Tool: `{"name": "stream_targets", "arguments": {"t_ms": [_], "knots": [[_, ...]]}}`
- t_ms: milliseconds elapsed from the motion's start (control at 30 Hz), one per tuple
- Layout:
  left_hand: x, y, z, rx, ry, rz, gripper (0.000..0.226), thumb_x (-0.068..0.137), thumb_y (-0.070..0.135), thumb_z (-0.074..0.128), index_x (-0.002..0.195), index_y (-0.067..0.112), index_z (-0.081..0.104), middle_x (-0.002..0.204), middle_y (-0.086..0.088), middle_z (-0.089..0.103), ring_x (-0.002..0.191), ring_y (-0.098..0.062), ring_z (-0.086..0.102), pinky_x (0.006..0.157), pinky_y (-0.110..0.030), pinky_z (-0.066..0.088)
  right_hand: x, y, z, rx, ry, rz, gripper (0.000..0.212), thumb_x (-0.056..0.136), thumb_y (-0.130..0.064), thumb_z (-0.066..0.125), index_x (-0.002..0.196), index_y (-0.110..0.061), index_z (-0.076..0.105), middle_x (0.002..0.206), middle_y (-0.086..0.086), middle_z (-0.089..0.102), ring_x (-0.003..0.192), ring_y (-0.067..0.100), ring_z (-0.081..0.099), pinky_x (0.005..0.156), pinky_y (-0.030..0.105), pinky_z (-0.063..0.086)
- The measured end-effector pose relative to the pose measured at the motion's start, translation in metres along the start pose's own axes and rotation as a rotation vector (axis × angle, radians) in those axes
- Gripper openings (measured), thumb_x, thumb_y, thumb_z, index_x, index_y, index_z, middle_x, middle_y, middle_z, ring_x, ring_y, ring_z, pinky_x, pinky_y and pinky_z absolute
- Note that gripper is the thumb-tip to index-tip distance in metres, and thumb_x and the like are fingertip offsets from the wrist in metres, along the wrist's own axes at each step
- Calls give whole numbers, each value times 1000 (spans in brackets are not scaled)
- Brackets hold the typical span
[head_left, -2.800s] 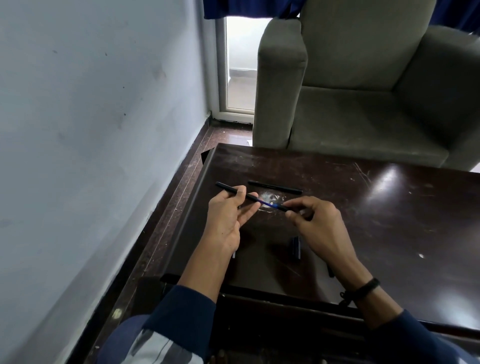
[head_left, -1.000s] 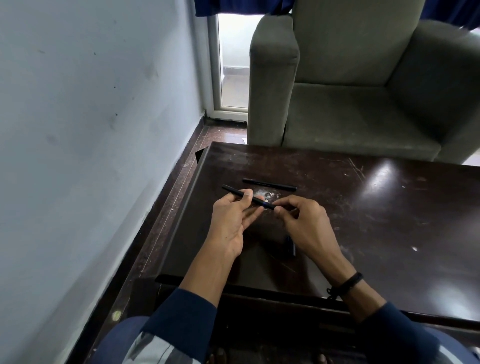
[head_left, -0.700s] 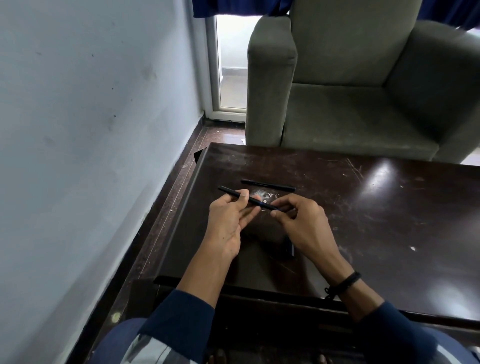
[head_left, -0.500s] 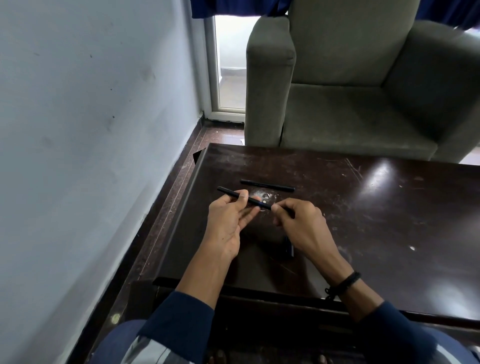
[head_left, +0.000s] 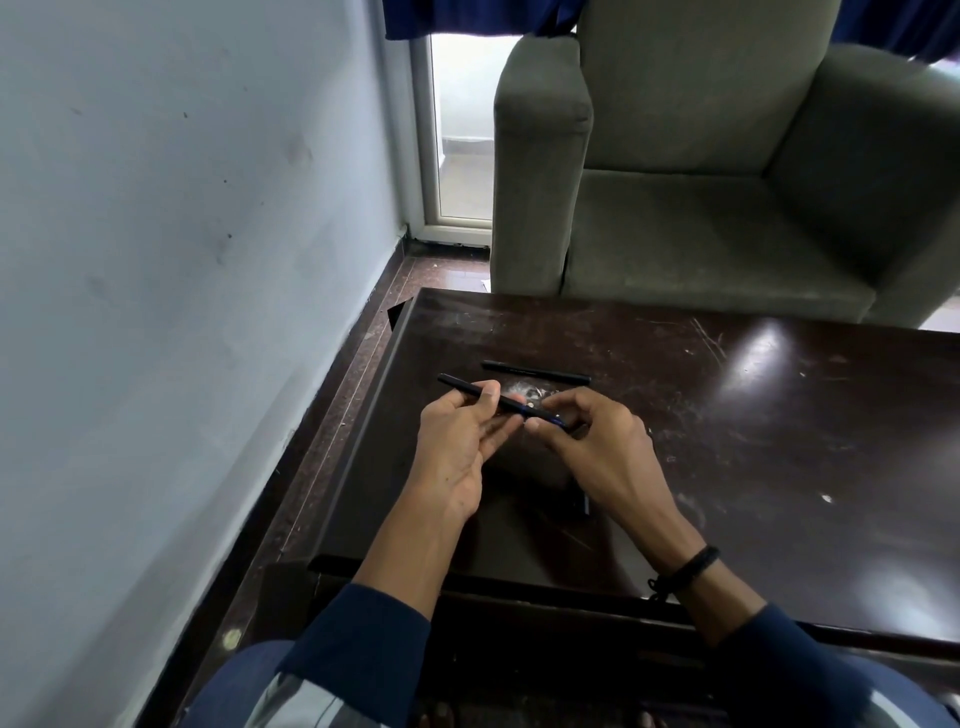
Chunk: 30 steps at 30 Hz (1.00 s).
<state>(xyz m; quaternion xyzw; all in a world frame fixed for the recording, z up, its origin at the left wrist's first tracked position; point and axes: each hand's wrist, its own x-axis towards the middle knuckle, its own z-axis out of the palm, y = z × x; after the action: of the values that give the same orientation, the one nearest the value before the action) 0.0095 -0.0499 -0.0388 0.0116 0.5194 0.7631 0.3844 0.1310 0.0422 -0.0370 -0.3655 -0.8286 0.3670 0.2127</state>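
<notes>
The left hand (head_left: 457, 447) was held over the near-left part of the dark brown glossy wooden tabletop (head_left: 779, 441), with the palm turned inward. Its grip was pinched on a slim black rod-shaped pen with a blue band (head_left: 501, 401), the thumb on top and the fingers beneath the barrel near its middle. The right hand (head_left: 602, 452) met it from the other side. Its grip was closed on the pen's right end with curled fingertips, though the exact contact was partly hidden by the fingers. The pen was off the tabletop and between the two hands, lying slantwise, with its free left end pointing away towards the far left. A second slim black pen (head_left: 535, 372) lay flat on the tabletop just beyond the hands, apart from both. A whitish scuffed patch (head_left: 524, 388) showed on the surface between the two pens. A small dark object (head_left: 586, 503) lay on the tabletop just beside the right hand and was too dim to identify. A black braided band (head_left: 685, 569) circled the right wrist. A grey-green upholstered armchair (head_left: 727, 208) stood beyond the far edge, and a pale blue painted wall (head_left: 182, 260) ran along the left.
</notes>
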Motion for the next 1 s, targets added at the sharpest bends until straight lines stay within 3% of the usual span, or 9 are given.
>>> {"name": "stream_targets", "arguments": {"t_ms": [133,267,433,533,667,733,800,933,1000], "knots": [[1,0,0,2,4,7,16,98,7,63,110,-3,67,111,-23,73,98,-26,75,80,-31,62,0,0,2,-15,26,-12,5,92,-30,74,95,-28,70,78,-10,70,73,7,65,70,33,56],[0,-1,0,10,-7,6,17,98,8,63,110,-3,67,111,-24,73,100,-28,75,79,-30,62,1,0,0,-39,-17,12,15,99,-38,64,89,-29,70,71,-8,70,62,10,64,64,37,55],[0,0,-1,5,5,7,12,98,7,63,106,-1,67,110,-23,73,96,-25,76,76,-29,62,0,1,1,-7,18,-20,15,89,-36,78,100,-32,69,82,-12,68,75,4,63,68,30,55],[0,-1,0,10,1,4,13,98,7,62,107,-2,67,110,-23,73,98,-26,75,78,-30,62,0,2,2,-29,26,-15,4,94,-32,72,92,-29,70,74,-10,68,67,5,62,66,34,54],[0,0,0,7,-7,2,13,98,7,62,107,-2,67,112,-25,72,99,-27,75,78,-30,62,1,2,1,-60,-8,-4,19,98,-41,64,83,-31,69,66,-9,68,54,2,56,56,27,47],[0,0,0,4,-5,4,13,98,7,62,107,-2,67,112,-24,73,95,-25,76,78,-30,62,1,1,-1,-33,-8,-2,9,93,-43,71,91,-34,69,75,-11,69,65,2,61,61,27,51],[0,0,0,1,2,4,14,98,7,62,108,-2,67,112,-24,73,96,-25,76,79,-31,62,0,1,0,-19,13,-18,13,89,-37,77,98,-32,69,81,-11,68,74,4,63,65,27,53],[0,-1,1,5,0,2,15,98,7,63,109,-3,67,113,-25,72,100,-27,75,79,-31,62,0,1,1,-20,27,-6,5,94,-32,72,92,-28,71,74,-11,68,71,6,64,70,36,56],[-1,-1,1,7,-4,3,13,98,7,63,107,-2,67,113,-25,72,99,-27,75,79,-30,62,1,1,1,-39,7,2,11,98,-36,67,91,-29,71,71,-10,69,68,7,64,71,39,57]]}}
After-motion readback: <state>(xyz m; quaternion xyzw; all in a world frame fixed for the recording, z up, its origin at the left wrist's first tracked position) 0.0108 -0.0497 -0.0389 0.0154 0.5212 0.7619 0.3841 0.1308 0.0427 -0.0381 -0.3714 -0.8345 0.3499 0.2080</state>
